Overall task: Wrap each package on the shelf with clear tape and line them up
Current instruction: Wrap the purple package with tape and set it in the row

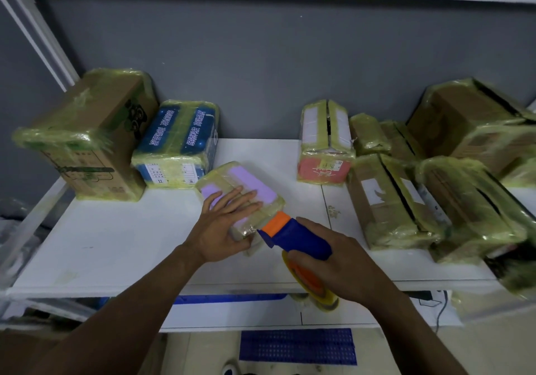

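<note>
Forearms enter from the bottom edge, both reaching over the front edge of the white shelf board (116, 244). Right hand (342, 261): fingers curled round the handle of a blue-and-orange plastic tape dispenser (298, 238), gripping it. The dispenser's orange front end touches the near right corner of the small package. Its roll of clear tape (316, 287) hangs below the hand, past the shelf's front edge. Left hand (229, 221): flat, fingers straight and slightly spread, pressing down on the small flat package with lilac labels (243, 189), thumb along the near end. This package already carries yellowish clear wrap and lies skewed near the middle of the shelf, toward the front. Back left corner: tall brown cardboard box with green print (92, 134), wrapped, with a blue printed package (177, 142) just beside it on the right, also wrapped. Back centre-right: red-and-white carton (324, 142), wrapped, upright. Right end: cluster of brown cardboard boxes (388, 200), wrapped, packed against one another up to the back right corner. Grey wall (261, 55) behind the shelf. Blue perforated mat (295, 345) on the floor below.
</note>
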Demonstrator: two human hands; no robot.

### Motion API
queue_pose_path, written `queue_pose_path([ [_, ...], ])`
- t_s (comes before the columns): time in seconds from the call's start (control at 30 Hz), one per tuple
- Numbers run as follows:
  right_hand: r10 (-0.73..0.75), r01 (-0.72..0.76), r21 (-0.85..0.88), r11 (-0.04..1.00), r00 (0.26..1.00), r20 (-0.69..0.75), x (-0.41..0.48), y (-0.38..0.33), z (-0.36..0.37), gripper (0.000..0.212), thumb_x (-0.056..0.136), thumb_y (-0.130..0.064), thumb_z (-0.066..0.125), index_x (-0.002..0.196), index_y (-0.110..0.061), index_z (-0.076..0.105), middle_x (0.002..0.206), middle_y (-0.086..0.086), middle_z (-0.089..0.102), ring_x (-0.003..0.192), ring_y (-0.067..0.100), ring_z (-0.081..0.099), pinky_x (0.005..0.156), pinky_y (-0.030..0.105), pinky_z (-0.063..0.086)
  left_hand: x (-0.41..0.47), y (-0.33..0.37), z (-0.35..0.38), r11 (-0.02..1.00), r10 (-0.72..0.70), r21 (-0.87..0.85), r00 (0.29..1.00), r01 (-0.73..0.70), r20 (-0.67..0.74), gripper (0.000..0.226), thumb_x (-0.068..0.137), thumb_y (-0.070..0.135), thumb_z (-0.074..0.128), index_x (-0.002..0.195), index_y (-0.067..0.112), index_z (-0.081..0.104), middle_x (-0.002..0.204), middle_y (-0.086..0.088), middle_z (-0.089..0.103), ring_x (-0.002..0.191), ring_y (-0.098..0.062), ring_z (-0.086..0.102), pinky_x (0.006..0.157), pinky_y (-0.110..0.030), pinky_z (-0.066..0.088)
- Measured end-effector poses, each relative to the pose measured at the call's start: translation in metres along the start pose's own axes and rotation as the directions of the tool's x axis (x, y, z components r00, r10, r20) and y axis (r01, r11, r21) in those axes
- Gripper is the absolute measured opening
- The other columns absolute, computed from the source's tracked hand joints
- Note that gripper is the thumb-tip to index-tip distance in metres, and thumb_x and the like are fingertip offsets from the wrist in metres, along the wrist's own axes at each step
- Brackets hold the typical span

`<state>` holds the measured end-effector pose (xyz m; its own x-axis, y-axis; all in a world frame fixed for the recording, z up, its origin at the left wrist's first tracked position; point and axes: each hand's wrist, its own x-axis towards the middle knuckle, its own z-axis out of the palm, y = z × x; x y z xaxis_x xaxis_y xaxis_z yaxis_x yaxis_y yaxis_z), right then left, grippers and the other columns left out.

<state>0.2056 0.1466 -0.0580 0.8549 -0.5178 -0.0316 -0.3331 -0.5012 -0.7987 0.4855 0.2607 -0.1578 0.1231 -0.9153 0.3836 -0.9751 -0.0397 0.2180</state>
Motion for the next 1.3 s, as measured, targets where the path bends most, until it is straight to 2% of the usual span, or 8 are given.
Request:
queue_pose_path([
  [0.17, 0.065, -0.065, -0.010, 0.998, 0.997, 0.029, -0.013, 0.008, -0.014, 0.038, 0.091, -0.058, 0.065, 0.127, -0.061, 0.052, 0.107, -0.024, 0.071, 0.094, 0.000, 0.069, 0.082, 0.027, 0.058, 0.002, -0.002, 0.001, 1.000, 0.002, 0.009, 1.000, -0.002, 0.000, 0.079, 0.085, 0.065, 0.064, 0.154, 0.034, 0.040, 0.165, 0.013, 0.025, 0.155, -0.015, 0.018, 0.118, -0.053, 0.020],
  [0.3, 0.105, -0.103, -0.027, 0.994, 0.992, 0.072, -0.021, 0.015, -0.014, 0.049, 0.092, -0.059, 0.065, 0.138, -0.059, 0.047, 0.111, -0.030, 0.069, 0.098, -0.007, 0.066, 0.085, 0.019, 0.053, 0.000, -0.001, -0.001, 1.000, 0.003, 0.020, 1.000, -0.003, 0.014, 0.080, 0.085, 0.066, 0.063, 0.155, 0.035, 0.038, 0.166, 0.013, 0.024, 0.155, -0.015, 0.017, 0.119, -0.052, 0.020],
  [0.4, 0.101, -0.098, -0.037, 0.994, 0.992, 0.073, -0.021, 0.015, -0.009, 0.044, 0.094, -0.057, 0.064, 0.135, -0.061, 0.047, 0.107, -0.034, 0.067, 0.094, -0.009, 0.066, 0.077, 0.010, 0.049, -0.001, 0.002, -0.005, 1.000, 0.008, 0.020, 1.000, -0.009, 0.020, 0.080, 0.086, 0.067, 0.062, 0.155, 0.034, 0.037, 0.166, 0.012, 0.024, 0.155, -0.015, 0.016, 0.119, -0.052, 0.020],
  [0.57, 0.124, -0.121, -0.038, 0.992, 0.988, 0.088, -0.014, 0.017, -0.003, 0.034, 0.093, -0.060, 0.061, 0.115, -0.078, 0.042, 0.106, -0.035, 0.065, 0.094, -0.008, 0.066, 0.078, 0.016, 0.051, -0.002, 0.003, -0.014, 0.999, 0.019, 0.024, 0.997, -0.021, 0.072, 0.078, 0.091, 0.073, 0.047, 0.156, 0.033, 0.036, 0.167, 0.012, 0.020, 0.156, -0.013, 0.012, 0.121, -0.050, 0.016],
  [0.73, 0.159, -0.151, -0.087, 0.985, 0.983, 0.093, 0.001, 0.019, 0.011, 0.034, 0.096, -0.056, 0.061, 0.128, -0.056, 0.050, 0.095, -0.031, 0.068, 0.087, -0.010, 0.064, 0.072, 0.012, 0.045, -0.001, 0.009, -0.016, 0.997, -0.030, -0.074, 0.997, 0.036, 0.069, 0.062, 0.101, 0.063, 0.036, 0.156, 0.033, 0.036, 0.166, 0.013, 0.022, 0.156, -0.013, 0.011, 0.122, -0.053, 0.013],
  [0.87, 0.159, -0.152, -0.099, 0.983, 0.985, 0.068, 0.013, 0.017, 0.019, 0.022, 0.097, -0.051, 0.061, 0.118, -0.046, 0.058, 0.086, -0.022, 0.068, 0.078, -0.006, 0.064, 0.065, 0.012, 0.043, 0.000, 0.010, -0.015, 0.996, -0.038, -0.078, 0.997, 0.043, 0.061, 0.061, 0.101, 0.061, 0.035, 0.155, 0.032, 0.038, 0.166, 0.012, 0.023, 0.156, -0.013, 0.012, 0.121, -0.055, 0.014],
  [1.0, 0.157, -0.153, -0.104, 0.983, 0.987, 0.039, 0.024, 0.013, 0.026, 0.019, 0.096, -0.047, 0.061, 0.115, -0.042, 0.062, 0.088, -0.014, 0.070, 0.077, 0.000, 0.065, 0.067, 0.017, 0.045, 0.000, 0.013, -0.012, 0.994, -0.057, -0.091, 0.997, 0.061, 0.043, 0.060, 0.101, 0.062, 0.035, 0.154, 0.034, 0.040, 0.165, 0.014, 0.024, 0.155, -0.011, 0.012, 0.122, -0.052, 0.012],
  [1.3, 0.150, -0.145, -0.162, 0.976, 0.988, 0.020, 0.033, 0.011, 0.028, 0.026, 0.091, -0.052, 0.064, 0.116, -0.043, 0.063, 0.086, -0.017, 0.070, 0.074, 0.001, 0.065, 0.067, 0.020, 0.047, 0.000, 0.017, 0.000, 0.989, -0.086, -0.125, 0.996, 0.082, -0.029, 0.056, 0.103, 0.060, 0.032, 0.151, 0.035, 0.044, 0.164, 0.015, 0.029, 0.155, -0.014, 0.016, 0.121, -0.051, 0.012],
])
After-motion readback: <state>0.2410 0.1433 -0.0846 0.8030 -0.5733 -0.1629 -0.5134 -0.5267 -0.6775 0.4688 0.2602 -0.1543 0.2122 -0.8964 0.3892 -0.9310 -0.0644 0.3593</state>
